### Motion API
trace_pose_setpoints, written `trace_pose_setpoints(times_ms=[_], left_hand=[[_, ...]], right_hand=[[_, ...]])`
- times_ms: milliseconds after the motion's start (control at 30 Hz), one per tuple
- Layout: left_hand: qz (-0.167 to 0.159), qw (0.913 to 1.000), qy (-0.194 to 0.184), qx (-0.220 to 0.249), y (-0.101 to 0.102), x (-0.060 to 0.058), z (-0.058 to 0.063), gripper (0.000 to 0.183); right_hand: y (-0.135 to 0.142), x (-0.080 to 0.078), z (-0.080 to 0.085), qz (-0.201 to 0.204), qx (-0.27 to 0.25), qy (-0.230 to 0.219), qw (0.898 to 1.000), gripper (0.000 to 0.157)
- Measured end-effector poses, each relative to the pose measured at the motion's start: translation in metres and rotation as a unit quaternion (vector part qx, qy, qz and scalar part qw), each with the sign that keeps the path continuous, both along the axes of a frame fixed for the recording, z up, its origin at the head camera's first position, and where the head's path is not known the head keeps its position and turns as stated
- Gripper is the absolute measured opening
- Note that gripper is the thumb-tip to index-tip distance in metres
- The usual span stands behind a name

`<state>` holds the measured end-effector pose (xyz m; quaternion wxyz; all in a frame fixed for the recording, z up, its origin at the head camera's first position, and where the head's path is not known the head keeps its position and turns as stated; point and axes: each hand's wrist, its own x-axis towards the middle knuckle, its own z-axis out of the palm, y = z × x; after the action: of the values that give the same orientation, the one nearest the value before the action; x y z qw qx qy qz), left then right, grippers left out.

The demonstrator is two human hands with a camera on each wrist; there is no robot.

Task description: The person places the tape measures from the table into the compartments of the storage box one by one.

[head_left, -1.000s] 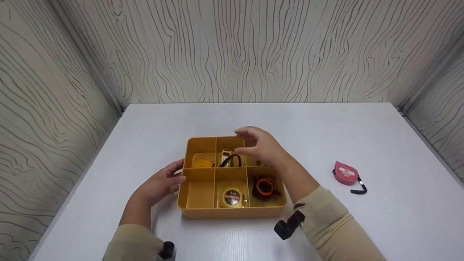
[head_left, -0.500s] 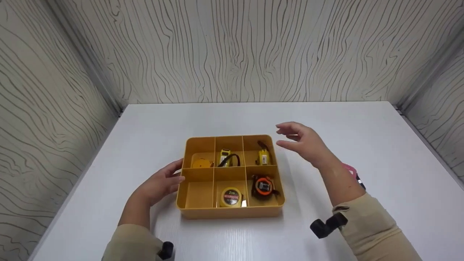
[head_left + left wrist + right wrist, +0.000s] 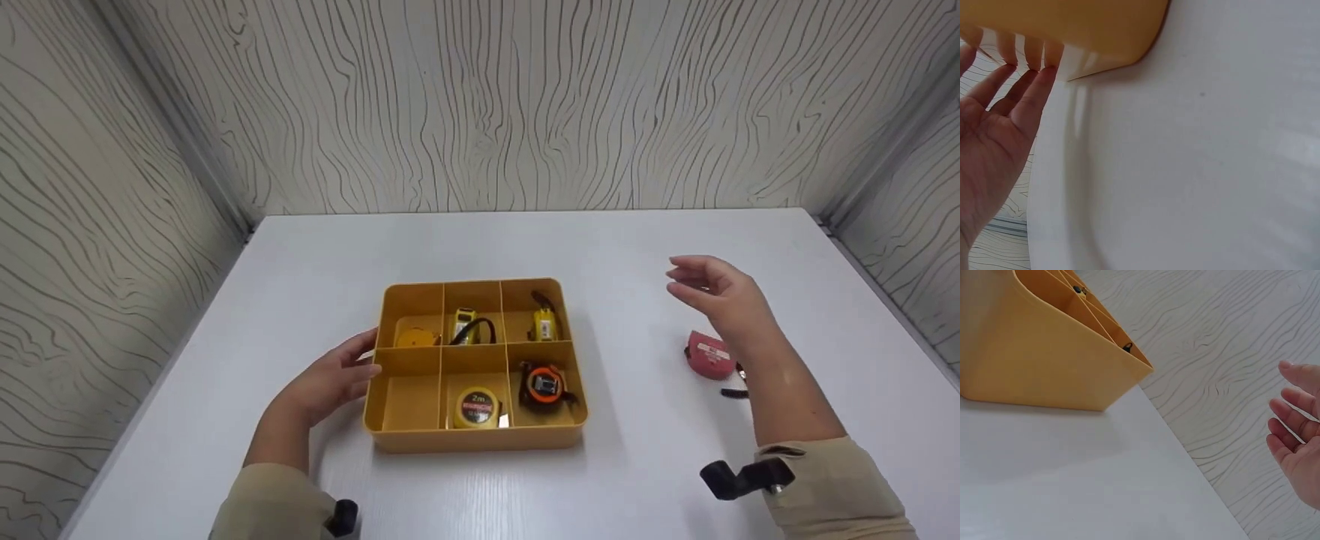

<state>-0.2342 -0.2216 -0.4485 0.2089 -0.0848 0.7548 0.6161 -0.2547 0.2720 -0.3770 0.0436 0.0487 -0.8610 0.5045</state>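
Note:
A yellow divided box [image 3: 480, 440] holds several tape measures. My left hand [image 3: 326, 386] rests its fingertips and thumb against the box's left wall, as the left wrist view shows with nearly straight fingers [image 3: 1027, 101]. My right hand [image 3: 724, 300] hangs in the air right of the box, fingers loosely bent and holding nothing. Just below it on the table lies a pink tape measure [image 3: 709, 356], its black strap partly hidden by my forearm. In the box's front row are a yellow tape measure [image 3: 477, 409] and an orange-black tape measure [image 3: 544, 384]; the front-left compartment is bare.
The back row holds an orange-yellow tape measure [image 3: 418, 337], a yellow tape measure with a black strap [image 3: 463, 326] and another yellow tape measure [image 3: 544, 324]. A white table [image 3: 480, 495] carries everything. Wood-patterned panels [image 3: 480, 105] stand at the back and sides.
My right hand has moved right, from above the box's back row to above the pink tape measure. The back-right tape measure has come into view. My left hand has stayed at the box.

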Motion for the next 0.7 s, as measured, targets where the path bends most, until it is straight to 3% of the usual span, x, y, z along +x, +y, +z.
trace_pose_setpoints(times_ms=[233,433,700], left_hand=[[-0.007,0.9999,0.007,0.01,-0.001,0.0,-0.002,0.065],[-0.009,0.9997,0.013,0.016,-0.001,0.0,-0.002,0.065],[-0.012,0.9998,0.007,0.018,0.0,0.0,-0.001,0.067]], right_hand=[[0.037,0.013,-0.017,-0.053,-0.004,0.002,0.999,0.051],[0.061,0.019,-0.033,-0.105,-0.006,-0.049,0.993,0.057],[0.077,0.026,-0.056,-0.145,-0.015,-0.113,0.983,0.066]])
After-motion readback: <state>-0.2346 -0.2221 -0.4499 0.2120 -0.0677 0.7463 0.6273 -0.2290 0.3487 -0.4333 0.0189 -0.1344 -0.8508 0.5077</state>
